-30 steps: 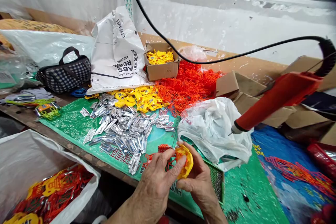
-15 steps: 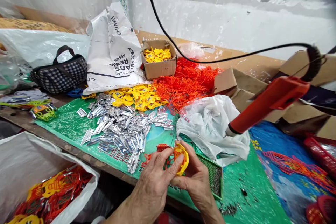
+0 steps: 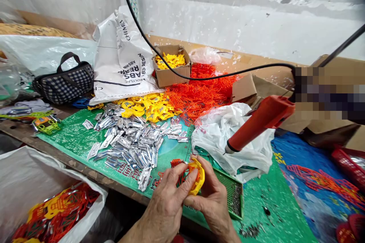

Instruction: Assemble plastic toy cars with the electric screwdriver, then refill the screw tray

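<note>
Over the table's front edge, my left hand (image 3: 169, 193) and my right hand (image 3: 212, 197) hold a curved yellow plastic part (image 3: 201, 180) between them. An orange-red plastic lattice piece (image 3: 176, 162) is against the yellow part, under my left fingers. My left thumb and fingers press from the left; my right fingers wrap round the far and near sides. How the two pieces join is hidden by my fingers. Just right of my right hand stands a green tray (image 3: 224, 176) with small dark screws (image 3: 236, 199). A red electric screwdriver (image 3: 256, 125) hangs on a cable, tip down-left.
Silver metal plates (image 3: 134, 140) lie in a heap at left, with yellow parts (image 3: 151, 106) and orange-red lattice pieces (image 3: 202, 91) behind. A crumpled white bag (image 3: 228, 129) sits beneath the screwdriver. Loose screws (image 3: 249, 231) lie at front right. An open sack (image 3: 85, 220) holds assembled pieces.
The hanging screwdriver has swung to the left and its cable has shifted with it. My hands keep their hold on the yellow part with hardly any movement.
</note>
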A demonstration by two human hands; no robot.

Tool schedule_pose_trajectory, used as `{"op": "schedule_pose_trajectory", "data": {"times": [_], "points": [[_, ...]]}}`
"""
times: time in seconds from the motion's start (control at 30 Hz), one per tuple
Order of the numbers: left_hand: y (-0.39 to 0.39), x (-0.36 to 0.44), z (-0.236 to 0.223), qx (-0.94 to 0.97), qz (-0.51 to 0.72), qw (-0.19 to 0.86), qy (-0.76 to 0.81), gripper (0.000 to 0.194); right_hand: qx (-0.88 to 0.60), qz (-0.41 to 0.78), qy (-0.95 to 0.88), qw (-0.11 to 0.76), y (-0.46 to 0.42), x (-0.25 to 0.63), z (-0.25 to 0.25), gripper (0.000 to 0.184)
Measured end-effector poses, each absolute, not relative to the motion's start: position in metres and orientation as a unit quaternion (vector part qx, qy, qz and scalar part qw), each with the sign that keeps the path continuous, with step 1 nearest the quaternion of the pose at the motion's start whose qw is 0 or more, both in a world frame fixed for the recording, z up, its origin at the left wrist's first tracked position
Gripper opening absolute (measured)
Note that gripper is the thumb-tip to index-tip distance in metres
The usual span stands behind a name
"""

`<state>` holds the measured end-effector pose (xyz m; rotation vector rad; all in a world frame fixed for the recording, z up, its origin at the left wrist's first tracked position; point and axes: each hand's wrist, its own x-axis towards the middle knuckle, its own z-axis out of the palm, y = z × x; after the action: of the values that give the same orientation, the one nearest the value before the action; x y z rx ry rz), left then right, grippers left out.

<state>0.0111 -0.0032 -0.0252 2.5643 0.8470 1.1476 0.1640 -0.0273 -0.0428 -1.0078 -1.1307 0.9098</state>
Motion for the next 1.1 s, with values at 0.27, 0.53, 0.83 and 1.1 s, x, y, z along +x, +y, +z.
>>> {"op": "schedule_pose_trajectory", "data": {"times": [0.27,0.53,0.83,1.1], "points": [[-0.002,0.01,-0.026,0.869,0.394,0.122,0.273,0.08,-0.437,0.35,-0.519,0.646,-0.026,0.164,-0.046,0.075],[-0.003,0.005,-0.032,0.866,0.387,0.145,0.281,0.079,-0.45,0.342,-0.523,0.638,-0.027,0.163,-0.045,0.073],[-0.005,0.007,-0.045,0.849,0.414,0.151,0.292,0.075,-0.439,0.342,-0.535,0.635,-0.027,0.162,-0.043,0.075],[-0.005,0.007,-0.036,0.861,0.397,0.136,0.288,0.081,-0.446,0.342,-0.533,0.632,-0.028,0.163,-0.047,0.076]]}}
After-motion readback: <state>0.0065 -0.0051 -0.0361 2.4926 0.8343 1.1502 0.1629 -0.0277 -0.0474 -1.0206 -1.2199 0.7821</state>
